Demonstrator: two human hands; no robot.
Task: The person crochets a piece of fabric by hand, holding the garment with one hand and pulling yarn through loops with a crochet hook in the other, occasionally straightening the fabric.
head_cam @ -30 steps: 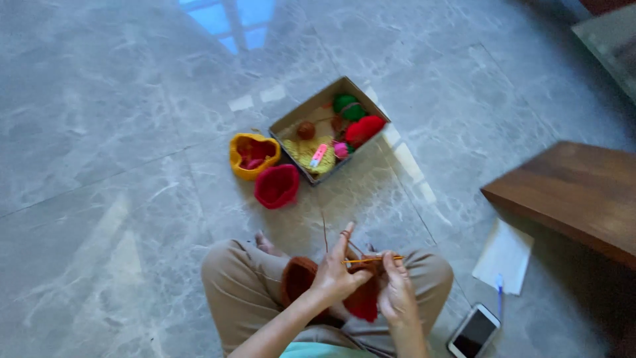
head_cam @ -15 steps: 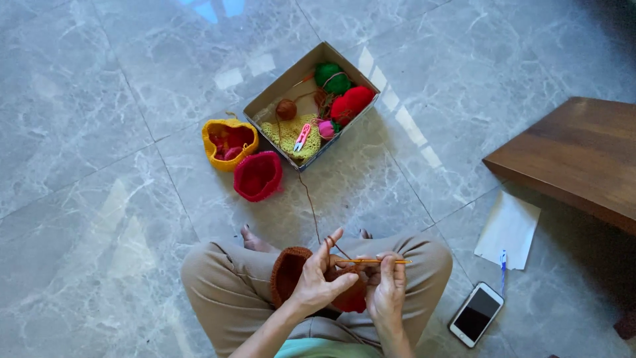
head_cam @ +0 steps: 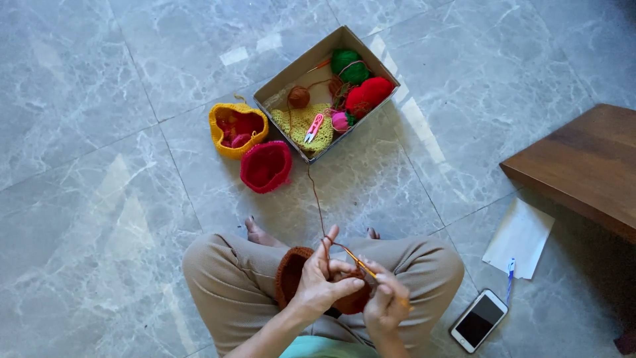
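I am sitting cross-legged, and both my forearms are reaching forward over my lap, above my crossed shins. My left hand [head_cam: 321, 282] is hovering just left of my right hand [head_cam: 386, 301], the two nearly touching. My left index finger is pointing up and away from my lap, while the thumb and remaining fingers are curling inward, pinching. My right hand is lying palm down, fingers folding into a loose fist, knuckles facing up. My bare toes are peeking out just beyond my knees.
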